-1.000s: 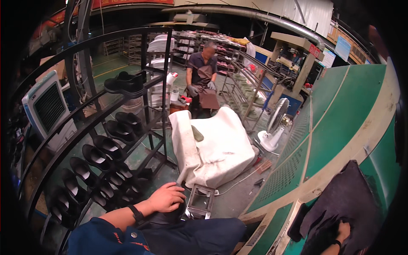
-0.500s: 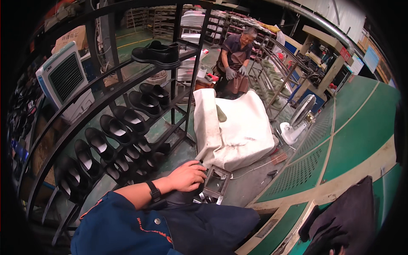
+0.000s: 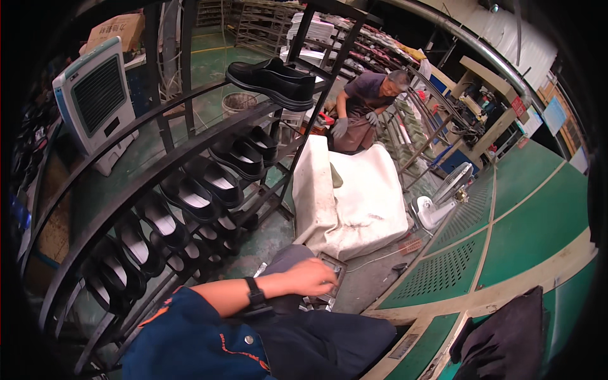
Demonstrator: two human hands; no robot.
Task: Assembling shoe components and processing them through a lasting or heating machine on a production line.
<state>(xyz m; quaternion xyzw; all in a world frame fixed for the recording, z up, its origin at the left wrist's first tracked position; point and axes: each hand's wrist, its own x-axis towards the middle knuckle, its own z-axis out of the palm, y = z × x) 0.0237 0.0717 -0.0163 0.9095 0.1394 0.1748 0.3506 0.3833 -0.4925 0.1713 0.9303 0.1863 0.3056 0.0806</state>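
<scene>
My left hand point(image 3: 311, 276) lies low in the middle of the view, a black watch point(image 3: 254, 294) on its wrist and a blue sleeve behind it. It rests on my grey trouser knee point(image 3: 288, 256). Its curled fingers touch a small grey metal box point(image 3: 332, 265) on the floor, and I cannot tell whether they grip it. My right hand is out of view. A black metal rack point(image 3: 190, 158) curves past on my left, holding several black shoes point(image 3: 237, 158). One black shoe point(image 3: 272, 79) sits on its top bar.
A white padded bundle point(image 3: 361, 202) stands just beyond the box, with a small white fan point(image 3: 443, 196) to its right. Behind it a person in gloves point(image 3: 364, 107) crouches. A green conveyor point(image 3: 538, 228) runs along the right, a dark cloth point(image 3: 506, 335) lying on it. A white air cooler point(image 3: 95, 101) stands far left.
The view has swung so the rack and the white bundle sit larger and nearer. My left hand stays on my knee by the metal box. The hand at the dark cloth has left view.
</scene>
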